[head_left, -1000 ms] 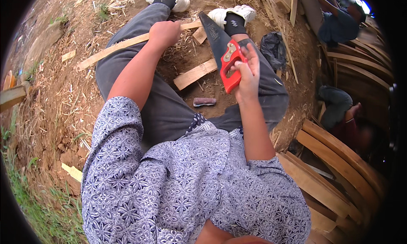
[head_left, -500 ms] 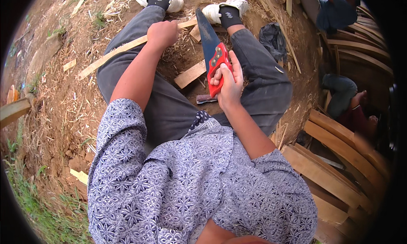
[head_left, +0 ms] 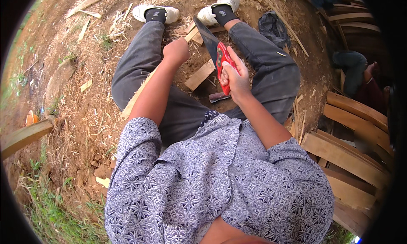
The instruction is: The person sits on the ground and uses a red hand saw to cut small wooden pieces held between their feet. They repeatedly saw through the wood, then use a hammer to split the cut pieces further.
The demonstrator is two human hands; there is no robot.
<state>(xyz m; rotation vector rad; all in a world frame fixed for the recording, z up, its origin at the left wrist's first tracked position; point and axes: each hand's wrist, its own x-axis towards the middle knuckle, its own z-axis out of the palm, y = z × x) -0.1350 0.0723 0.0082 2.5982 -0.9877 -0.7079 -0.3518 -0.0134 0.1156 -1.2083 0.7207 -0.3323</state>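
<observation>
My left hand (head_left: 176, 52) is closed round a long, thin wooden strip (head_left: 139, 97). The strip slants from near my shoes down past my left forearm, which hides part of it. In my right hand (head_left: 237, 80) is a handsaw (head_left: 222, 66), gripped by its red handle with the index finger stretched along it. Its dark blade points away from me, with the tip beside the far end of the strip; whether they touch I cannot tell. Between my legs lie a short wooden block (head_left: 200, 75) and a dark reddish, rod-shaped piece (head_left: 218, 97).
Curved timber pieces (head_left: 343, 157) are stacked at the right. A black plastic bag (head_left: 272, 27) lies beyond my right knee. Another curved beam (head_left: 27, 136) juts in from the left. Another person's leg (head_left: 351, 70) shows at far right. Shavings litter the dirt ground.
The wooden strip has swung to a steeper slant, its near end now closer to my body. The saw leans more to the left at its tip. The whole view has shifted.
</observation>
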